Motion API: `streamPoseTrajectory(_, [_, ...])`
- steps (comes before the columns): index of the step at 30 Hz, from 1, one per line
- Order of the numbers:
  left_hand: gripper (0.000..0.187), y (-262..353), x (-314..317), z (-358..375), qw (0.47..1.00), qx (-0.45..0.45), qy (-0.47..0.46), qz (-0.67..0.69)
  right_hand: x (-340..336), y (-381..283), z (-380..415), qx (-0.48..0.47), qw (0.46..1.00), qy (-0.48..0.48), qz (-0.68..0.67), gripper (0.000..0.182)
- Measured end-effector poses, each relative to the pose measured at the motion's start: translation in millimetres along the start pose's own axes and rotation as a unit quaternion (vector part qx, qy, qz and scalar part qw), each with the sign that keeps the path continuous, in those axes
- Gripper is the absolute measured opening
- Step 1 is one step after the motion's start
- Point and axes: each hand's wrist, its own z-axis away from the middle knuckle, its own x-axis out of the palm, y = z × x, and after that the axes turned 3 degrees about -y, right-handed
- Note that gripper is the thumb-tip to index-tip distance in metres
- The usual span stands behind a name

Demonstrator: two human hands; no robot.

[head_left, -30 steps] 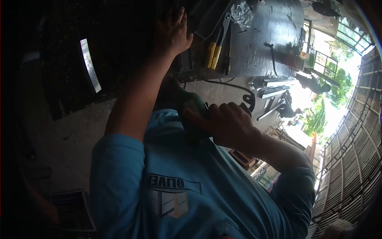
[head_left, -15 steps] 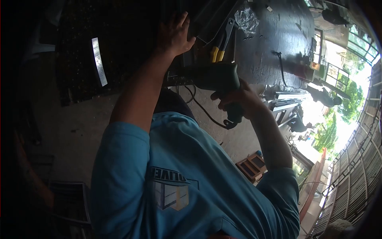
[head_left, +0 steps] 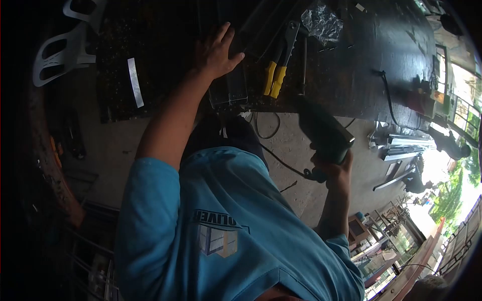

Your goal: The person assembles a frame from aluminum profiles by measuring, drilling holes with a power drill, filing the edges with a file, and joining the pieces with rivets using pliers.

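My left hand (head_left: 215, 54) lies flat, fingers spread, on a long dark metal profile (head_left: 229, 93) on the dark table. In my right hand (head_left: 335, 168) is a dark green corded power drill (head_left: 324, 128), gripped by its handle and held off the table's front edge. Its front end is too dark to make out. Between my hands a plier-like hand tool with yellow grips (head_left: 275, 83) rests on the table. Beside that tool lies a thin rod (head_left: 304, 65).
Crumpled clear plastic (head_left: 322, 22) and a few small dark pieces lie on the table (head_left: 371, 65). A pale strip (head_left: 135, 83) is at left, near a white plastic chair (head_left: 63, 55). The drill's cord (head_left: 283, 159) hangs below the edge. Metal bars (head_left: 406, 143) and people are at right.
My right hand has drawn the drill away from the metal profile, toward the right and nearer my body, turning it. My left hand stays flat on the profile. The view has shifted.
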Motion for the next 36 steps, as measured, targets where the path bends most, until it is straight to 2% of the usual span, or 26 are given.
streamPoseTrajectory(1, [0.070,2.0,-2.6,5.0,1.000,-0.002,-0.018,-0.005,-23.0,12.0,-10.2,-0.056,0.998,0.015,0.002,0.085])
streamPoseTrajectory(3, [0.071,2.5,2.1,21.9,0.999,-0.006,-0.034,-0.018,-47.0,12.7,-43.0,-0.089,0.990,0.079,0.081,0.089])
streamPoseTrajectory(5, [0.066,-3.0,10.0,36.3,0.996,0.024,0.045,0.076,-77.0,43.2,-103.4,-0.262,0.916,0.124,0.276,0.091])
streamPoseTrajectory(6, [0.066,0.3,0.1,41.8,0.996,0.025,0.050,0.067,-87.8,47.5,-125.3,-0.269,0.917,0.123,0.268,0.091])
streamPoseTrajectory(8, [0.053,6.6,-22.9,52.5,0.979,-0.053,0.126,0.149,-104.2,51.8,-164.4,-0.180,0.848,0.177,0.467,0.089])
streamPoseTrajectory(9, [0.053,4.9,-26.7,53.8,0.980,-0.051,0.132,0.139,-113.0,59.0,-183.2,-0.187,0.851,0.177,0.458,0.089])
streamPoseTrajectory(11, [0.042,-0.3,-22.4,67.4,0.976,-0.091,0.144,0.136,-121.8,82.5,-206.6,-0.232,0.797,0.181,0.527,0.083])
streamPoseTrajectory(12, [0.041,0.2,-23.2,73.9,0.975,-0.110,0.139,0.135,-114.7,92.4,-207.3,-0.235,0.800,0.180,0.521,0.083])
streamPoseTrajectory(14, [0.043,-2.0,-16.8,85.8,0.972,-0.135,0.141,0.130,-90.6,105.3,-200.7,-0.319,0.697,0.312,0.561,0.070])
streamPoseTrajectory(16, [0.050,-4.2,-14.3,94.0,0.964,-0.183,0.117,0.153,-46.7,105.2,-183.1,-0.404,0.717,0.278,0.495,0.057])
streamPoseTrajectory(17, [0.050,-5.5,-11.6,96.8,0.965,-0.178,0.119,0.153,-26.7,122.3,-180.5,-0.370,0.772,0.213,0.471,0.052])
streamPoseTrajectory(18, [0.053,-6.2,-6.8,99.8,0.966,-0.179,0.116,0.147,1.2,123.9,-167.8,-0.333,0.810,0.195,0.441,0.052])
streamPoseTrajectory(20, [0.065,-10.8,6.4,103.9,0.970,-0.172,0.090,0.146,28.3,141.2,-167.9,-0.271,0.823,0.219,0.448,0.047])
streamPoseTrajectory(21, [0.065,-10.2,8.5,104.2,0.971,-0.159,0.088,0.152,33.1,146.6,-170.1,-0.228,0.836,0.222,0.447,0.045])
streamPoseTrajectory(23, [0.073,-9.4,10.8,103.5,0.971,-0.132,0.112,0.163,27.3,161.8,-178.6,-0.228,0.829,0.245,0.449,0.040])
streamPoseTrajectory(24, [0.083,-11.5,15.2,103.6,0.974,-0.119,0.108,0.163,27.4,172.3,-169.9,-0.224,0.825,0.256,0.450,0.036])
streamPoseTrajectory(25, [0.083,-10.1,15.6,106.6,0.976,-0.103,0.097,0.169,34.5,166.6,-145.2,-0.209,0.824,0.271,0.451,0.036])
streamPoseTrajectory(26, [0.088,-8.2,13.7,103.3,0.977,-0.118,0.085,0.158,46.1,141.3,-112.7,-0.080,0.933,0.235,0.259,0.033])
streamPoseTrajectory(27, [0.093,-8.9,11.6,99.7,0.977,-0.135,0.075,0.148,58.9,130.7,-83.6,0.044,0.981,0.185,0.047,0.030])
streamPoseTrajectory(29, [0.095,-14.0,9.0,95.9,0.979,-0.118,0.049,0.160,84.5,155.7,-30.8,0.042,0.991,0.126,-0.037,0.028])
streamPoseTrajectory(31, [0.098,-15.6,2.9,100.6,0.979,-0.118,0.025,0.166,122.0,182.6,23.8,0.119,0.990,0.056,-0.047,0.028])
streamPoseTrajectory(33, [0.098,-14.9,-7.8,107.2,0.978,-0.118,-0.010,0.171,158.4,205.5,67.2,0.058,0.989,0.005,0.134,0.028])
streamPoseTrajectory(35, [0.096,-20.8,0.3,106.9,0.982,-0.111,-0.003,0.154,180.7,226.4,88.6,0.082,0.990,-0.050,0.101,0.030])
streamPoseTrajectory(36, [0.094,-19.7,2.4,102.2,0.978,-0.146,0.008,0.152,190.6,235.0,92.6,0.077,0.991,-0.050,0.097,0.030])
